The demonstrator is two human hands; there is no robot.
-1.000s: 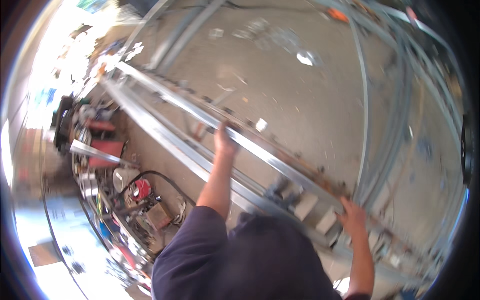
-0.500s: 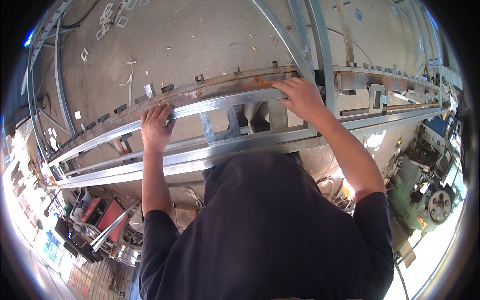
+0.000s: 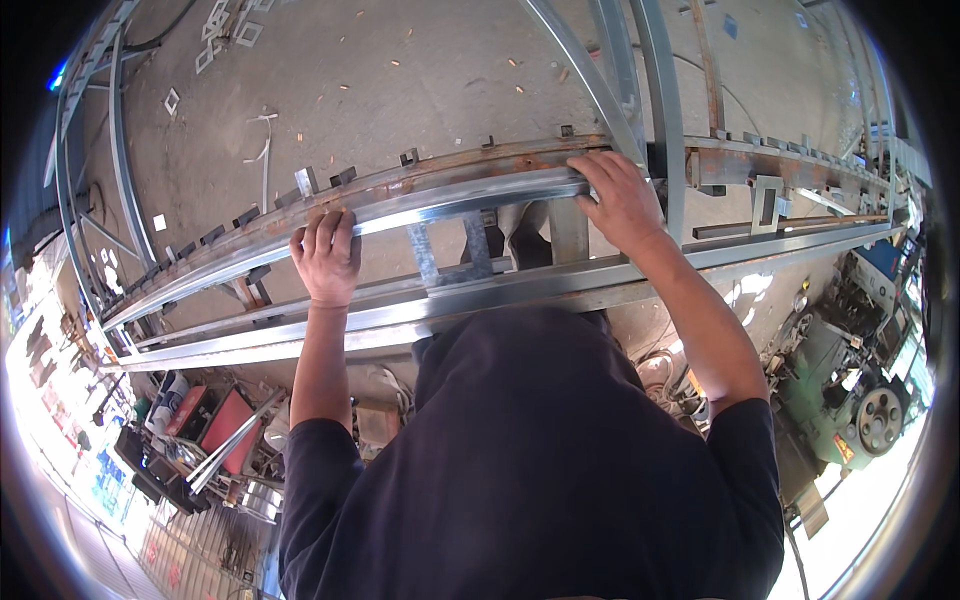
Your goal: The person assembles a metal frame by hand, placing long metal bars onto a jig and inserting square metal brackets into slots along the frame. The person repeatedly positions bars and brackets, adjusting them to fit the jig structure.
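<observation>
A long shiny metal tube (image 3: 450,203) slants across in front of me from the far left, along the near side of a rusty steel beam (image 3: 520,160). My left hand (image 3: 328,262) is closed over it, fingers curled across its top. Around the tube's right end my right hand (image 3: 622,205) is closed, close to an upright grey post (image 3: 664,120). The undersides of both grips are hidden. Nearer my body runs a wide galvanized rail (image 3: 390,328), with short flat crosspieces (image 3: 424,255) between it and the tube.
Small metal tabs (image 3: 409,157) stick up along the rusty beam. Square metal plates (image 3: 250,35) lie on the concrete floor. A green machine with a wheel (image 3: 880,420) stands at lower right. At lower left are a red box-shaped thing (image 3: 228,440) and metal strips (image 3: 235,440).
The whole view has shifted slightly, moving the frame a little right and down in the picture. Both hands keep hold of the tube; the left fingers look slightly more spread over it.
</observation>
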